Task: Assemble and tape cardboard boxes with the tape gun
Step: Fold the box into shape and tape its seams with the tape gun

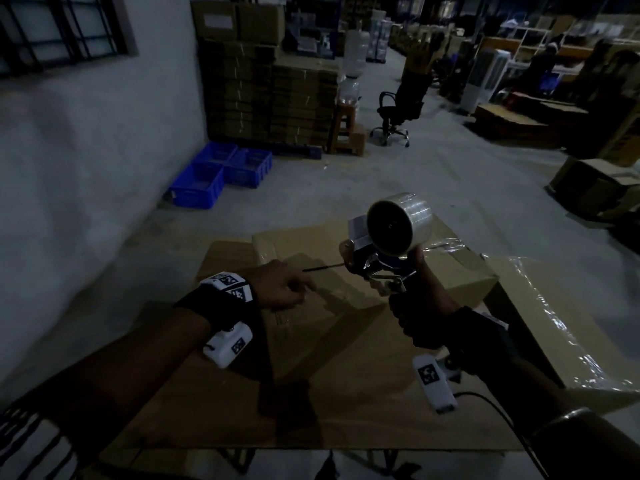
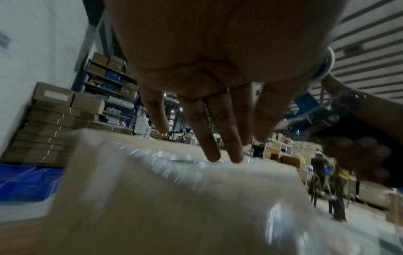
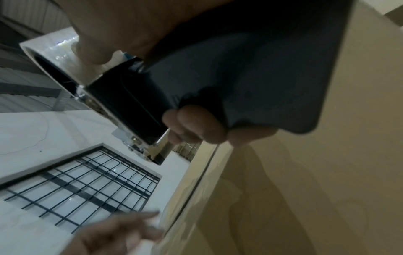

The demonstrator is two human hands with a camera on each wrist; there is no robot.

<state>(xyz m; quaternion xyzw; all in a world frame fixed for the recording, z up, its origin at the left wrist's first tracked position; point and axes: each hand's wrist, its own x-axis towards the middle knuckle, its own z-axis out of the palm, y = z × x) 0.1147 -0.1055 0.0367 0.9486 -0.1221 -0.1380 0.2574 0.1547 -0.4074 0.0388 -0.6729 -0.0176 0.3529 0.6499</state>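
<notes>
While the right hand (image 1: 420,317) clamps its fingers (image 3: 196,127) round the tape gun (image 1: 388,244), lifted clear above the cardboard box (image 1: 311,271) on the worktop (image 1: 346,410), the left hand (image 1: 284,289), fingers (image 2: 209,134) straight and relaxed on the taped top, should probably press the seam flat and steady the box before the gun's next pass.

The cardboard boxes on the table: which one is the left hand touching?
The middle box, under the left hand, with clear tape along its seam. The box at the right, partly under plastic film, is untouched.
</notes>
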